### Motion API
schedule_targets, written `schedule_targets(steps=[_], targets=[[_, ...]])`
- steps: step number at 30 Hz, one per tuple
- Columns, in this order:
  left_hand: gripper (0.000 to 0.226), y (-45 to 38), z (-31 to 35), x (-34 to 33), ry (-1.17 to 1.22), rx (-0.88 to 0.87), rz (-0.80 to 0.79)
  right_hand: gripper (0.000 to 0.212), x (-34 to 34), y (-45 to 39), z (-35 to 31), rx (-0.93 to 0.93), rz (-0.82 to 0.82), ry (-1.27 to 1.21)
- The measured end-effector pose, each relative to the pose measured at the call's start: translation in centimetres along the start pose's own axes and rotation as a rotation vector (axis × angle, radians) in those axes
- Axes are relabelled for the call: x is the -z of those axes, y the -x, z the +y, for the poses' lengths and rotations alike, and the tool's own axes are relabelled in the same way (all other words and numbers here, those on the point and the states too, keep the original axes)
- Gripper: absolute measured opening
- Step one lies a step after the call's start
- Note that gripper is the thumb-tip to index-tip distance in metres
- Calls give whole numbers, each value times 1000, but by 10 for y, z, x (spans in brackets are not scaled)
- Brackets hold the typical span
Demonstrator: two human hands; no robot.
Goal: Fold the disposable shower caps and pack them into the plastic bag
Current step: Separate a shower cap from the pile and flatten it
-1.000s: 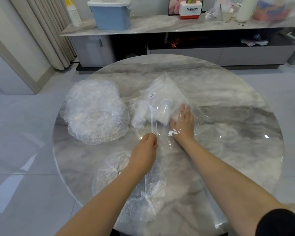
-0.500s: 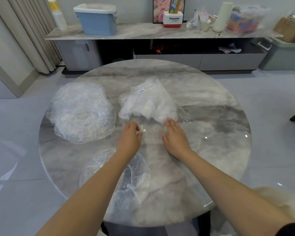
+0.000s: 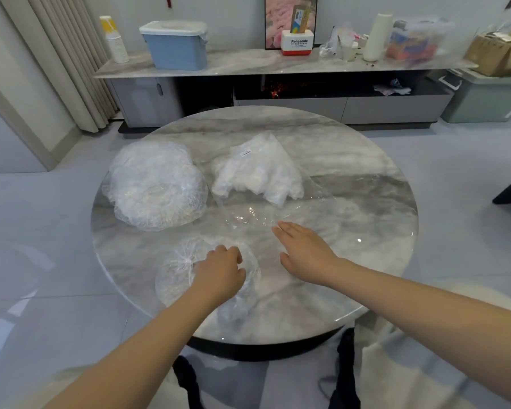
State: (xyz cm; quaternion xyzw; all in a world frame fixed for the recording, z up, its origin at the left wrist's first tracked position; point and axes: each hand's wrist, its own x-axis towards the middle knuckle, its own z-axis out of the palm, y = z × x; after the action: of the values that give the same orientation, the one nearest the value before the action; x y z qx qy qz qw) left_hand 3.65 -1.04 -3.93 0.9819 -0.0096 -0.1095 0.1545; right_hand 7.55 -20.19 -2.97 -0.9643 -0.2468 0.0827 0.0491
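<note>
A clear plastic bag lies in the middle of the round marble table, its far half filled with folded white shower caps. A puffy pile of unfolded shower caps sits at the table's left. One single shower cap lies spread near the front edge. My left hand rests on this cap with its fingers curled into the cap's far side. My right hand is flat with straight fingers, its fingertips at the bag's empty near end.
Behind the table stands a long low sideboard with a blue lidded box, stacked paper cups and other clutter. Curtains hang at the far left. A pale green bin stands at the far right.
Both hands have drawn back from the bag toward me. My left hand has let go of the bag's mouth and now sits on the single cap. The camera has tilted up.
</note>
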Motion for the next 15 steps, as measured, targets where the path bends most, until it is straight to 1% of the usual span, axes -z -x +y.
schedule_targets(steps=[6, 8, 11, 15], targets=[[39, 45, -11, -27, -21, -46, -48, 63, -22, 20, -8, 39, -78, -24], [36, 55, -15, -34, -52, -64, -40, 63, -29, 24, -13, 69, -105, -36], [26, 58, -20, -40, -75, -109, 26, 64, -38, 28, -19, 137, -137, -37], [18, 57, -19, -45, 72, -187, 112, 64, -46, 35, -22, 200, -151, -64]])
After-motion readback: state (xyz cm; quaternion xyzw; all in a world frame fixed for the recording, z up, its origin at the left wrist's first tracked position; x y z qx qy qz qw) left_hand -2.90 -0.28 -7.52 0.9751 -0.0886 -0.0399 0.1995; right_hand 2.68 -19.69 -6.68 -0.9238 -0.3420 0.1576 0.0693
